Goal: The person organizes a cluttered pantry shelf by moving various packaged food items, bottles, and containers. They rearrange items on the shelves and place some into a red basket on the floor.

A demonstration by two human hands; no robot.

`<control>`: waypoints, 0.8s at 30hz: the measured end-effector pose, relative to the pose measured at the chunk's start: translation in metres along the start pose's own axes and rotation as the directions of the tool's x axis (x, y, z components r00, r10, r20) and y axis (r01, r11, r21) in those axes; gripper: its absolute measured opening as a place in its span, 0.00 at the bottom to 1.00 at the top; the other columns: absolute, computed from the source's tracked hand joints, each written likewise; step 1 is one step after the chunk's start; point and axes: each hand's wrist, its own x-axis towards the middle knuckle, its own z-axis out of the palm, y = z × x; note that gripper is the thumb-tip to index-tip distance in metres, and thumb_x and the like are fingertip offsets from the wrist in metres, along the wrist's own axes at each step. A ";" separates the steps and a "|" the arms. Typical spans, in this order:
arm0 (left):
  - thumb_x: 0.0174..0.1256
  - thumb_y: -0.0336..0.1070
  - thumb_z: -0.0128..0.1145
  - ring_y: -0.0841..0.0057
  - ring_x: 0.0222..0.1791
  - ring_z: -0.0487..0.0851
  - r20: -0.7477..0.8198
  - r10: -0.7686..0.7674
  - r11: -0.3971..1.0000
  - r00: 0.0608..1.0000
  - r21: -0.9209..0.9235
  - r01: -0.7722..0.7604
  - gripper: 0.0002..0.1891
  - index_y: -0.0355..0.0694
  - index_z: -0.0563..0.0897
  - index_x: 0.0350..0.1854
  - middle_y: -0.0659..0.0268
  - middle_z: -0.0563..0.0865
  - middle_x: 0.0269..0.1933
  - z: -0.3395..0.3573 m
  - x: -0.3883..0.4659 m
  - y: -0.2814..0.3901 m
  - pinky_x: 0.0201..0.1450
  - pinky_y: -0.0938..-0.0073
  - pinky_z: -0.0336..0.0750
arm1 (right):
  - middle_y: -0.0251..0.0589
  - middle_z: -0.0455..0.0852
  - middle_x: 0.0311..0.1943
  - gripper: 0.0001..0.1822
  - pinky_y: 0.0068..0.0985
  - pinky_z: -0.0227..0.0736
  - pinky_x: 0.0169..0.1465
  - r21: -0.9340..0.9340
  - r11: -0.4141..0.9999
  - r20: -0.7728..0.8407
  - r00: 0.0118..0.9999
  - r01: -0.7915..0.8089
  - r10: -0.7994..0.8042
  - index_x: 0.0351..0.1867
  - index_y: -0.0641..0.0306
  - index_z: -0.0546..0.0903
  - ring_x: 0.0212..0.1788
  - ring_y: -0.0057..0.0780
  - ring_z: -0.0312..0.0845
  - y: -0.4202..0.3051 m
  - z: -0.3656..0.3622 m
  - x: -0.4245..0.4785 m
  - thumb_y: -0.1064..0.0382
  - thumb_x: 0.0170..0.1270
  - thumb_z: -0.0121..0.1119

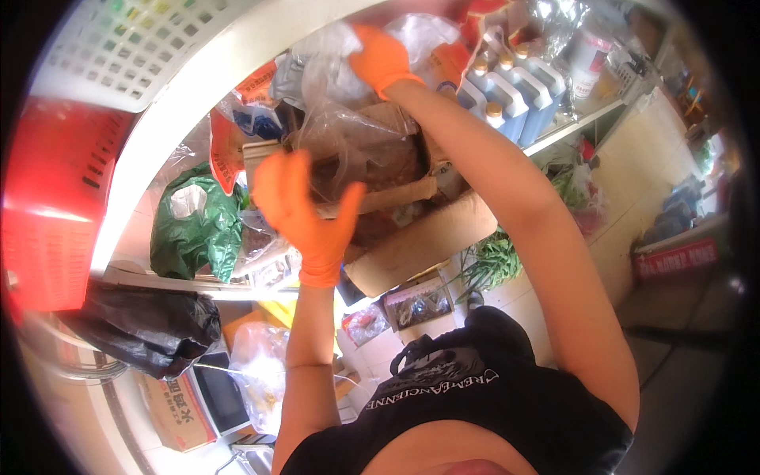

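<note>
My left hand (306, 219), in an orange glove, is raised over the near left side of an open cardboard box (421, 243). Its thumb stands apart from the fingers, and nothing shows in its grasp. Farther back, my right hand (385, 59), gloved the same way, has its fingers curled at the upper part of a crumpled clear plastic bag (338, 130). That bag hangs down into the box, over dark brown contents that I cannot make out. Orange-and-white printed packets (258, 86) lie behind the box. To the left of my left hand rests a green plastic bag (199, 222).
Dark-filled plastic jugs (537, 104) with gold caps stand at right on the shelf (585, 122). A red plastic basket (50, 208) and a white perforated basket (127, 47) sit at upper left. Below are a black bag (154, 326), a carton (175, 409) and green leafy stalks (493, 258).
</note>
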 end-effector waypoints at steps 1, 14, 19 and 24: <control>0.40 0.44 0.76 0.46 0.64 0.69 0.258 0.036 0.999 0.965 -0.023 -0.031 0.36 0.41 0.80 0.57 0.52 0.76 0.62 -0.001 0.021 0.016 0.64 0.58 0.64 | 0.46 0.79 0.60 0.28 0.38 0.69 0.63 0.010 1.000 -0.001 1.000 0.004 -0.004 0.61 0.56 0.77 0.61 0.47 0.73 0.014 -0.001 0.012 0.54 0.57 0.62; 0.50 0.51 0.75 0.58 0.33 0.87 0.229 -0.736 0.652 0.638 -0.016 0.758 0.22 0.38 0.88 0.38 0.53 0.88 0.34 0.015 0.012 -0.025 0.38 0.67 0.79 | 0.49 0.87 0.46 0.22 0.37 0.73 0.58 0.453 0.891 -0.159 0.980 -0.033 0.117 0.51 0.65 0.81 0.51 0.46 0.81 0.101 -0.108 0.064 0.60 0.54 0.64; 0.54 0.56 0.69 0.58 0.37 0.87 0.392 -0.457 0.879 0.799 0.335 0.338 0.24 0.40 0.87 0.44 0.54 0.89 0.37 0.047 0.081 -0.039 0.42 0.64 0.78 | 0.51 0.86 0.43 0.19 0.34 0.76 0.53 -0.223 0.950 -0.178 0.949 0.219 -0.261 0.49 0.65 0.82 0.48 0.46 0.81 0.145 -0.129 0.072 0.57 0.58 0.61; 0.53 0.63 0.66 0.56 0.42 0.86 0.556 -0.415 0.909 0.720 0.287 0.302 0.29 0.42 0.87 0.47 0.54 0.89 0.38 0.081 0.086 -0.070 0.45 0.61 0.78 | 0.52 0.86 0.40 0.17 0.35 0.77 0.52 0.803 0.386 0.235 0.836 -0.455 0.496 0.45 0.69 0.82 0.44 0.46 0.82 0.045 -0.161 0.037 0.59 0.61 0.56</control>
